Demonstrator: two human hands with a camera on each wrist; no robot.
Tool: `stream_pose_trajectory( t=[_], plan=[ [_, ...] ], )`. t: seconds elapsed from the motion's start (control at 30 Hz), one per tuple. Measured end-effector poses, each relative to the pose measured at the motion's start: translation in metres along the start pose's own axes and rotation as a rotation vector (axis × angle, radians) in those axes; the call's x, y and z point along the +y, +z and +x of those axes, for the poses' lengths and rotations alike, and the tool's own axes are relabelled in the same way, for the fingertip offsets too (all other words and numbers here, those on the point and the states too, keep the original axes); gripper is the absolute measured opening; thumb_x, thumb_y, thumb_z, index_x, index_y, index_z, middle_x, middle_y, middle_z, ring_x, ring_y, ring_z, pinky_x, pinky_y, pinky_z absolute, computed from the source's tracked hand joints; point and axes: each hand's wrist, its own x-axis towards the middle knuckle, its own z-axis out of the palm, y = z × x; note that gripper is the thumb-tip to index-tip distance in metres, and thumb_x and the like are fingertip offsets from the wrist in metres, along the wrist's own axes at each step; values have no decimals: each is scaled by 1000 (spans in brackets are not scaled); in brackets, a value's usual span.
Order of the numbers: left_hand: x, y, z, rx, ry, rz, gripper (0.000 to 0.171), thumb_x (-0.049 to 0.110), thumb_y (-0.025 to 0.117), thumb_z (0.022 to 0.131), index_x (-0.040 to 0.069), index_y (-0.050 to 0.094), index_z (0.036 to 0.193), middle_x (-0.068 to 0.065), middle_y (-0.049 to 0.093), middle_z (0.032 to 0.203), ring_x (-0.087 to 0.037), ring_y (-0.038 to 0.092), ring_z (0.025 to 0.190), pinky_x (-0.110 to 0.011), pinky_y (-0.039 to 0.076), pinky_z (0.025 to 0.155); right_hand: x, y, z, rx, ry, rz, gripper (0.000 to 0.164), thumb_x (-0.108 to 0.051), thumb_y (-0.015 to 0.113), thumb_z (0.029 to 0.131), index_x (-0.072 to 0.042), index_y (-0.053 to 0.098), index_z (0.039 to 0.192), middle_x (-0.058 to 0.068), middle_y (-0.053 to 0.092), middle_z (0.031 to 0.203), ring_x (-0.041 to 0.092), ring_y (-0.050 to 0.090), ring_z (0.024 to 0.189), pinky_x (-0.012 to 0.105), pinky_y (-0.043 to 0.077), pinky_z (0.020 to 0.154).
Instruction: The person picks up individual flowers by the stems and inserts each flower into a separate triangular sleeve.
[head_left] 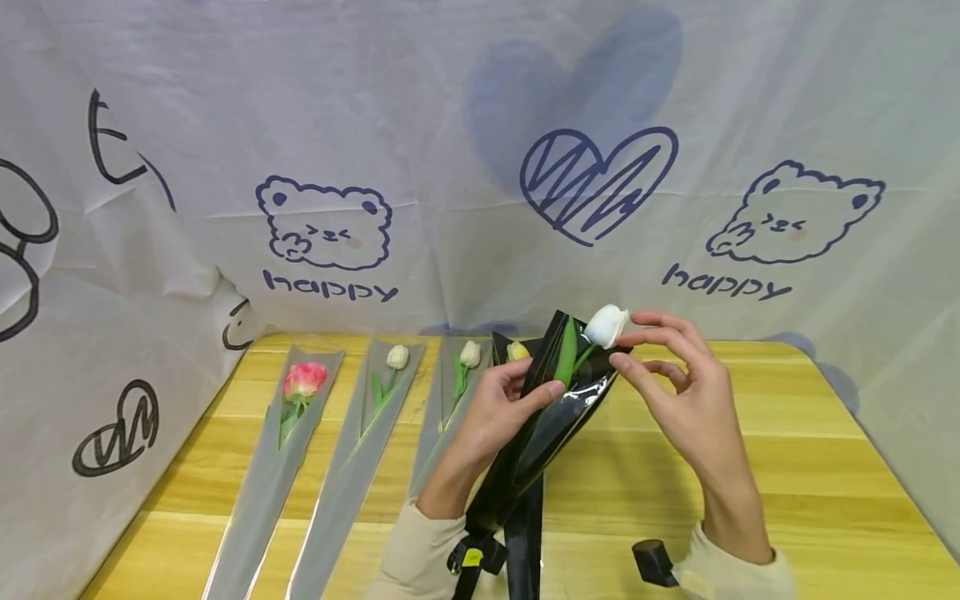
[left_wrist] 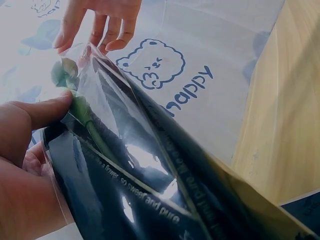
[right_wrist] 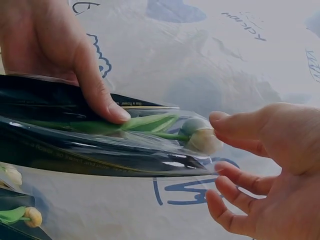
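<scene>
A white tulip with a green leaf sits in a black wrapping sleeve with a clear front, tilted up to the right above the table. My left hand grips the sleeve near its upper end, the thumb pressed over the leaf and stem and the other fingers behind, partly hidden. Beside the bloom is my right hand, its fingers spread and loosely bent around the sleeve's mouth. In the right wrist view its thumb tip lies close to the tulip head; whether it touches the clear film I cannot tell.
On the wooden table, grey sleeves lie to the left, holding a pink flower, a white tulip and another white tulip. A yellow tulip in black wrap lies partly behind my left hand. A printed cloth hangs behind.
</scene>
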Motion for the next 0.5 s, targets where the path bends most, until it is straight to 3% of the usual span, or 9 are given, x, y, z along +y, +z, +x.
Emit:
stream_pose_trajectory(
  t=[0.27, 0.5],
  plan=[
    [-2, 2, 1, 11, 12, 55, 26, 10, 73, 96, -3, 70, 119, -12, 74, 99, -11, 65, 77, -23, 53, 69, 0, 2, 0, 7, -8, -39, 6, 1, 75, 92, 4, 73, 96, 4, 56, 134, 16, 51, 121, 19, 51, 87],
    [-3, 2, 1, 6, 13, 52, 28, 10, 72, 96, -4, 69, 121, -15, 74, 100, -11, 67, 79, -24, 54, 71, -4, 5, -3, -13, -70, -53, 4, 3, 74, 92, 2, 72, 95, 5, 50, 143, 20, 46, 126, 22, 46, 90]
  ],
)
